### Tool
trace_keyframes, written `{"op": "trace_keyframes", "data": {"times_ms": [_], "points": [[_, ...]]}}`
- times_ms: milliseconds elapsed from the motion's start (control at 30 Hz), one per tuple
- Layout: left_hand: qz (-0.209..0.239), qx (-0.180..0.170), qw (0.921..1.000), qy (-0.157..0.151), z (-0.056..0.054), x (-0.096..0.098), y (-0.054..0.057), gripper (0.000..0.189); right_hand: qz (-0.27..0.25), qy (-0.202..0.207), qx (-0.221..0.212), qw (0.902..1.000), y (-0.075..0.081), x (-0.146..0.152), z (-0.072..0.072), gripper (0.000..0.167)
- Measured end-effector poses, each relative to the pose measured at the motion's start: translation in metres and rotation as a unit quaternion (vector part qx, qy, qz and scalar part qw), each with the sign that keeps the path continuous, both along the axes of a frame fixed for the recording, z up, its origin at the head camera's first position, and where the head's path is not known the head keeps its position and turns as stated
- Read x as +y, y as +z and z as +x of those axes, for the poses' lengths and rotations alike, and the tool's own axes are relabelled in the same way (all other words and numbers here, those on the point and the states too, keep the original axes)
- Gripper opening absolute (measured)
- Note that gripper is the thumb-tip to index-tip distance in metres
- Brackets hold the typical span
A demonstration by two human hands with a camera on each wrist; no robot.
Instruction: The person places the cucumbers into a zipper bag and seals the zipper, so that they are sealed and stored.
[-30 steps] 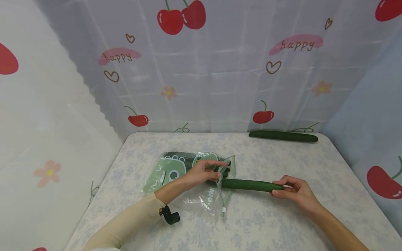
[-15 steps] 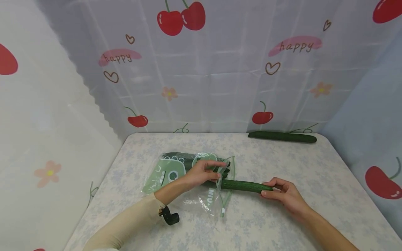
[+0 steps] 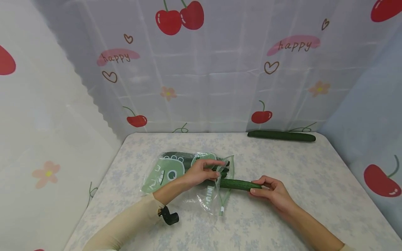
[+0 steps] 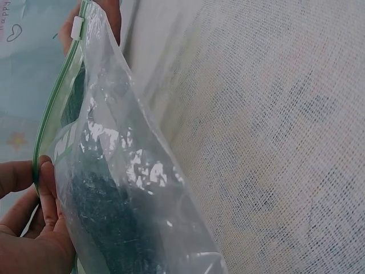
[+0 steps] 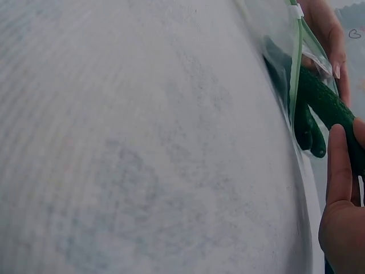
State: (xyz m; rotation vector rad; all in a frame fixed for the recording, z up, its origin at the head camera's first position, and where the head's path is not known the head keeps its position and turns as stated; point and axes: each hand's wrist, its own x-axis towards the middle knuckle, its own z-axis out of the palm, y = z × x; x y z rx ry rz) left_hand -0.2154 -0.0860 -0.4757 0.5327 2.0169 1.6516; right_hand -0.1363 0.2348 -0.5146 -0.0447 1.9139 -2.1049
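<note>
A clear zip bag (image 3: 194,204) with green cartoon print lies on the table, its mouth toward the right. My left hand (image 3: 199,173) pinches the upper edge of that mouth and lifts it, as the left wrist view also shows at the green zip strip (image 4: 48,117). My right hand (image 3: 273,193) grips the right end of a cucumber (image 3: 237,184), whose left part is inside the bag. Other cucumbers (image 5: 308,131) lie in the bag, their ends visible at the mouth; the print hides much of them.
One more cucumber (image 3: 281,136) lies along the table's back edge, at the right. The table (image 3: 251,223) has a pale floral cloth. Printed curtains (image 3: 213,83) hang behind it and at both sides. A black wrist camera (image 3: 169,216) sits at the left cuff.
My right hand has moved left, pushing the cucumber farther into the bag, so less of it sticks out. The left hand has stayed at the bag's mouth.
</note>
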Motion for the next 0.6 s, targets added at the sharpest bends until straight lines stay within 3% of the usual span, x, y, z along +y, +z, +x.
{"op": "trace_keyframes", "data": {"times_ms": [300, 600], "points": [[-0.001, 0.004, 1.0, -0.003, -0.002, -0.001, 0.005, 0.046, -0.019, 0.015, 0.009, 0.9997, -0.002, -0.015, -0.002, 0.019], [-0.004, 0.004, 1.0, 0.001, -0.003, 0.001, 0.008, 0.047, -0.021, 0.02, -0.001, 0.9996, -0.005, -0.042, -0.013, 0.02]]}}
